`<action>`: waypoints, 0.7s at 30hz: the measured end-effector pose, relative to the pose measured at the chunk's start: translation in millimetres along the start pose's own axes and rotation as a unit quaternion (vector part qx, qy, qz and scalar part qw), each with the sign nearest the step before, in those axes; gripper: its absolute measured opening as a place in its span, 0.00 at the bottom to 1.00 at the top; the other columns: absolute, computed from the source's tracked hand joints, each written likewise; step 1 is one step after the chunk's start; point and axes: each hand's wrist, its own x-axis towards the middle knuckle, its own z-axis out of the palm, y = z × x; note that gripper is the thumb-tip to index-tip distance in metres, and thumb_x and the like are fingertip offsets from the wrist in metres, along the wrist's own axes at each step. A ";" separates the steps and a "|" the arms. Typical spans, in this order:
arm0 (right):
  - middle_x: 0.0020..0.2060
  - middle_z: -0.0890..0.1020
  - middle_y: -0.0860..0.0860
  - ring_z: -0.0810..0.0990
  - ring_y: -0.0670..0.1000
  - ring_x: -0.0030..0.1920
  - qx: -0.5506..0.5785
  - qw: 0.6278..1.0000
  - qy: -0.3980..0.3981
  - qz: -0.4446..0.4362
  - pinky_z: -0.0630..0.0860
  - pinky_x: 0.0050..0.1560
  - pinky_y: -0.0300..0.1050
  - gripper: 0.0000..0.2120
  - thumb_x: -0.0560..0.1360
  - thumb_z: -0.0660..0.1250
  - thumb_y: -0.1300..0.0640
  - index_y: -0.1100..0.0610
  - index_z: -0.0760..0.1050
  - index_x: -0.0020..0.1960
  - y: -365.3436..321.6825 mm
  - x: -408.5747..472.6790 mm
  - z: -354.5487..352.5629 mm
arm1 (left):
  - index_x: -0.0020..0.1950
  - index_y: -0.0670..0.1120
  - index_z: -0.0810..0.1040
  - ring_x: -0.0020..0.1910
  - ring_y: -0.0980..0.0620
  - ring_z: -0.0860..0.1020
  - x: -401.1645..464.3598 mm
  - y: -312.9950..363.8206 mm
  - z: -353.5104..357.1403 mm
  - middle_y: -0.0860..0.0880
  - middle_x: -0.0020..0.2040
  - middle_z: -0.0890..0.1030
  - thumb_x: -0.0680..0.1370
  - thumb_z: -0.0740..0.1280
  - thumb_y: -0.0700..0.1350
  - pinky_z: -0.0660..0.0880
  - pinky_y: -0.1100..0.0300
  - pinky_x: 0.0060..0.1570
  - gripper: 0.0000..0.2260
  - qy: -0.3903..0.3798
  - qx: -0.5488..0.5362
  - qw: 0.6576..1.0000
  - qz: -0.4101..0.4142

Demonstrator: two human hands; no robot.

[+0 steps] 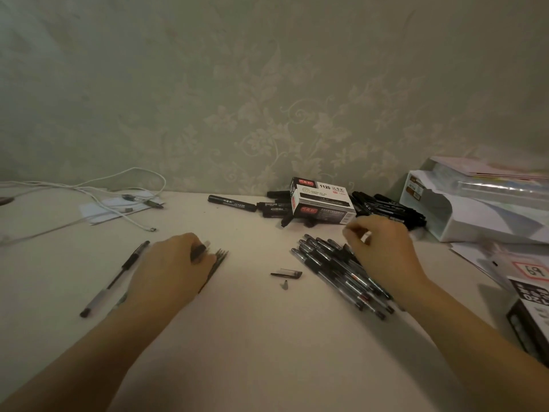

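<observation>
The left hand (pixel 175 263) is curling its fingers round a short dark pen piece (pixel 198 251). It is holding the piece right at a small bundle of refills (pixel 219 257), which is lying in front of and to the left of the marker box (pixel 322 200), probably so the next refill is close to hand. The right hand (pixel 383 248) is hovering just in front of the box, over a heap of gel pens (pixel 332 263), with its fingers bent inward. Blur is hiding the fingertips, so I cannot tell whether they are pinching anything (a pale spot between them may only be the table showing through). The heap is lying fanned out, which suits taking pens one at a time. Between the two hands, in front of the box, a loose cap (pixel 286 274) and a small tip (pixel 285 284) are sitting slightly apart, seemingly parts of a pen taken to pieces. Farther left of the box, a single pen (pixel 116 278) is lying alone. Black markers (pixel 386 208) are crowding both sides of the box.
</observation>
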 end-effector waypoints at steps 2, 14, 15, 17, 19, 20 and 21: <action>0.40 0.80 0.40 0.77 0.39 0.42 0.057 0.998 -0.007 -0.032 0.74 0.45 0.34 0.04 0.77 0.69 0.55 0.48 0.82 0.47 -23.9 -9.9 6.0 | 0.35 0.49 0.73 0.30 0.57 0.72 -1.8 1.8 -1.6 0.52 0.30 0.75 0.74 0.67 0.55 0.62 0.63 0.27 0.13 -0.025 0.010 1.000 0.006; 0.39 0.79 0.41 0.74 0.37 0.38 0.086 0.986 -0.088 -0.116 0.66 0.39 0.31 0.06 0.78 0.66 0.53 0.48 0.82 0.48 -58.6 -57.0 48.2 | 0.37 0.47 0.73 0.35 0.53 0.74 -6.7 0.2 10.7 0.51 0.35 0.75 0.75 0.66 0.51 0.67 0.60 0.32 0.10 -0.065 0.037 0.997 0.016; 0.39 0.79 0.41 0.73 0.37 0.38 0.086 0.985 -0.088 -0.117 0.66 0.39 0.31 0.06 0.78 0.66 0.53 0.48 0.82 0.47 -58.4 -57.0 48.0 | 0.38 0.47 0.73 0.35 0.53 0.74 -6.3 -0.5 11.4 0.51 0.35 0.75 0.75 0.66 0.50 0.67 0.60 0.31 0.10 -0.063 0.034 0.997 0.017; 0.39 0.79 0.42 0.73 0.37 0.37 0.086 0.985 -0.089 -0.119 0.68 0.38 0.32 0.06 0.78 0.66 0.53 0.49 0.82 0.47 -57.8 -57.4 47.3 | 0.37 0.46 0.73 0.34 0.53 0.74 -5.4 -1.0 12.4 0.51 0.34 0.75 0.75 0.66 0.50 0.65 0.61 0.30 0.10 -0.060 0.032 0.997 0.024; 0.39 0.79 0.41 0.73 0.36 0.37 0.085 0.984 -0.093 -0.122 0.69 0.39 0.33 0.06 0.78 0.66 0.53 0.49 0.82 0.48 -57.6 -57.5 46.7 | 0.35 0.47 0.72 0.33 0.55 0.73 -5.6 0.0 12.2 0.51 0.33 0.74 0.75 0.65 0.49 0.63 0.61 0.28 0.11 -0.060 0.038 0.997 0.025; 0.39 0.79 0.41 0.72 0.36 0.37 0.082 0.984 -0.095 -0.124 0.68 0.40 0.32 0.06 0.78 0.66 0.54 0.49 0.82 0.49 -57.9 -57.6 46.6 | 0.34 0.48 0.70 0.32 0.55 0.72 -6.2 0.9 12.1 0.51 0.33 0.74 0.75 0.65 0.49 0.62 0.61 0.27 0.11 -0.060 0.042 0.997 0.023; 0.40 0.79 0.40 0.72 0.36 0.38 0.080 0.984 -0.096 -0.125 0.68 0.40 0.32 0.06 0.79 0.66 0.54 0.49 0.82 0.49 -58.3 -57.4 46.3 | 0.34 0.48 0.69 0.32 0.55 0.72 -6.8 1.6 12.1 0.51 0.33 0.74 0.76 0.64 0.48 0.61 0.61 0.27 0.12 -0.062 0.046 0.997 0.022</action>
